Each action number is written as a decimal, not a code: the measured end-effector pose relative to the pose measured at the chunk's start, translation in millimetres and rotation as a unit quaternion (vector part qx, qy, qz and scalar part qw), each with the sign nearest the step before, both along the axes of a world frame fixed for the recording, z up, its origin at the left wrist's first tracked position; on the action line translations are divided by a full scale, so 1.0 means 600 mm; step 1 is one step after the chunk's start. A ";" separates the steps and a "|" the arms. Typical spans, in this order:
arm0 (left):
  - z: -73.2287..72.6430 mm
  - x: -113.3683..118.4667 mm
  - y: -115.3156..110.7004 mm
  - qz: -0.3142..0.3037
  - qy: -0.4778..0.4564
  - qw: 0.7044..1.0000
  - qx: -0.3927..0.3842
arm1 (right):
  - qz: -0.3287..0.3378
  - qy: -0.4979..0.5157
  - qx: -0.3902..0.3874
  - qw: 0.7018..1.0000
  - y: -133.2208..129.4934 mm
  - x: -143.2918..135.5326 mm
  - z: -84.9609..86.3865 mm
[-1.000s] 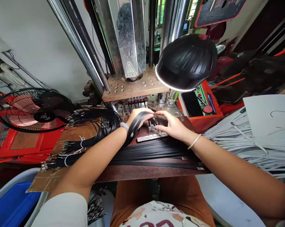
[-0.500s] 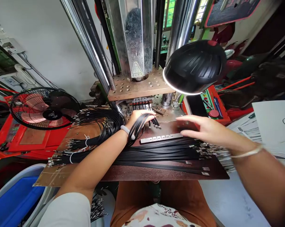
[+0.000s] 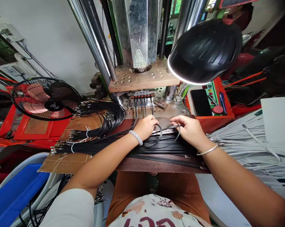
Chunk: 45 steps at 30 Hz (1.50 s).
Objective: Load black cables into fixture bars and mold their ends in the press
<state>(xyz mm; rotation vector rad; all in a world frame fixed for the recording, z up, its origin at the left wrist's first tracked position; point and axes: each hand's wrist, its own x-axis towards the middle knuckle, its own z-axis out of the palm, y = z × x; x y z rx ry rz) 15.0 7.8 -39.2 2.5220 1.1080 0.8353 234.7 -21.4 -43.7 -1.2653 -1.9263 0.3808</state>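
My left hand (image 3: 145, 126) is closed on a thin black strap (image 3: 160, 134) that loops out from its fingers. My right hand (image 3: 189, 130) pinches the same or another strap between thumb and fingers, to the right of the left hand. Below and behind both hands lies a slotted silver metal bar (image 3: 171, 130), partly covered. Under them, a row of flat black straps (image 3: 163, 143) spreads across the dark tabletop; their right ends are mostly hidden by my right arm. Several black straps hang out of the press fixture (image 3: 143, 94) in front of me.
A press plate (image 3: 142, 80) sits above the fixture, with a lamp (image 3: 205, 52) at right. Bundled black straps (image 3: 109, 116) and a fan (image 3: 46, 99) are at left. A red tray (image 3: 224, 116) holds a phone (image 3: 200, 102). Grey straps (image 3: 246, 135) lie at far right.
My left hand has come down and toward me, away from the fixture; the bunch it held no longer shows over its fingers. My right hand has moved inward and closed on a strap.
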 end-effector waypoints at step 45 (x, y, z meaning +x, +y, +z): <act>0.023 -0.008 -0.066 0.008 0.190 0.976 0.102 | 0.105 -0.084 0.042 0.990 -0.014 -0.001 0.006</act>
